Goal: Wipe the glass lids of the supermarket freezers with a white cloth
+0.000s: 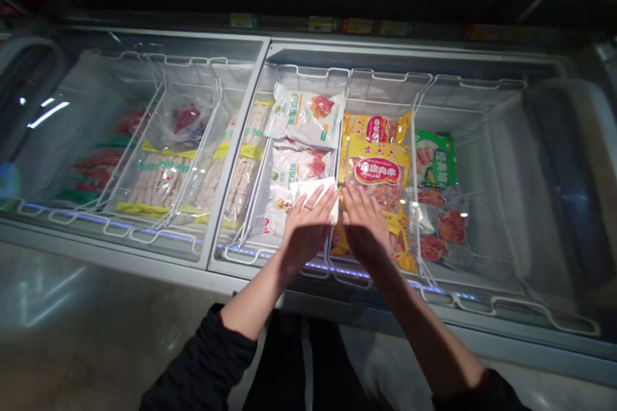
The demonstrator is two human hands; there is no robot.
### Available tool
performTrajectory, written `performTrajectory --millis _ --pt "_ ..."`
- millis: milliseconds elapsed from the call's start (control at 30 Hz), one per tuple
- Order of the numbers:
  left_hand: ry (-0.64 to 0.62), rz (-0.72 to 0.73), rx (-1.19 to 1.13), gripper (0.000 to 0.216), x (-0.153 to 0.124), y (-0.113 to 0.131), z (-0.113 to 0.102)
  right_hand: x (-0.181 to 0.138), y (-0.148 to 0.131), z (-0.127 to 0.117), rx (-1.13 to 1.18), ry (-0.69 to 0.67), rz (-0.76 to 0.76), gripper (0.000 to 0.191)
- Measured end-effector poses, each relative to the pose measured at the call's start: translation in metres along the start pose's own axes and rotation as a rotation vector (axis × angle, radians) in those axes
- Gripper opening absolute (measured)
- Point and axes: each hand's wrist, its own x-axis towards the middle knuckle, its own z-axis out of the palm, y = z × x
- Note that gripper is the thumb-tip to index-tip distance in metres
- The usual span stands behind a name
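Note:
My left hand (311, 218) lies flat with its fingers stretched out, on top of a folded white cloth or paper (299, 189). A ring shows on one finger. Beside it, my right hand (365, 221) is also flat, fingers extended and close together, with nothing in it. Both seem to rest on the freezer's glass lid, though the glass itself is hard to make out. Beneath the left hand are white frozen-food bags (308, 117) in a wire basket. Under and beyond the right hand are yellow bags (376, 170) with red labels.
A frame bar (238, 154) divides the chest freezer's two sections. Yellow-and-clear packs (161, 180) lie in baskets on the left. Green bags (435, 157) and clear meat packs (452, 227) sit to the right. The freezer's front edge (159, 263) runs before my legs.

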Motion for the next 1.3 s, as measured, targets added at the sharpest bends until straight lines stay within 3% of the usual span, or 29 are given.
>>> performTrajectory --millis 133,233,400,500,600,700,833,933,1033,1167,1300 --pt "-0.017 -0.037 -0.025 0.058 0.037 -0.031 -0.011 0.002 -0.001 -0.004 0.026 -0.050 0.044 0.059" --pt "-0.009 -0.129 -0.034 0.060 0.035 -0.050 -0.016 0.001 -0.001 -0.006 0.052 -0.080 0.059 0.062" --pt "-0.027 -0.173 -0.045 0.061 0.012 -0.033 -0.009 0.008 -0.005 -0.009 0.065 -0.069 0.079 0.061" --pt "-0.044 -0.086 -0.056 0.059 0.027 -0.024 -0.008 0.028 -0.005 -0.012 0.069 -0.051 0.072 0.061" --pt "-0.011 -0.030 -0.063 0.058 0.061 -0.035 -0.014 0.058 -0.001 -0.015 0.058 -0.036 0.044 0.062" --pt "0.037 -0.130 -0.057 0.059 0.083 -0.056 -0.021 0.088 0.006 -0.014 0.035 -0.019 0.048 0.063" --pt "0.060 -0.200 -0.033 0.059 0.068 -0.064 -0.021 0.113 0.015 -0.006 0.030 0.001 0.083 0.064" --pt "0.016 -0.199 -0.031 0.060 0.045 -0.050 -0.015 0.119 0.017 0.002 0.055 0.001 0.111 0.063" --pt "-0.005 -0.225 -0.043 0.061 0.041 -0.031 -0.008 0.119 0.016 0.006 0.061 0.004 0.124 0.061" --pt "0.016 -0.130 -0.077 0.059 0.069 -0.027 -0.007 0.117 0.015 0.006 0.039 0.004 0.123 0.061" --pt "0.043 -0.065 -0.092 0.057 0.092 -0.045 -0.015 0.118 0.015 0.004 0.032 -0.003 0.123 0.061"
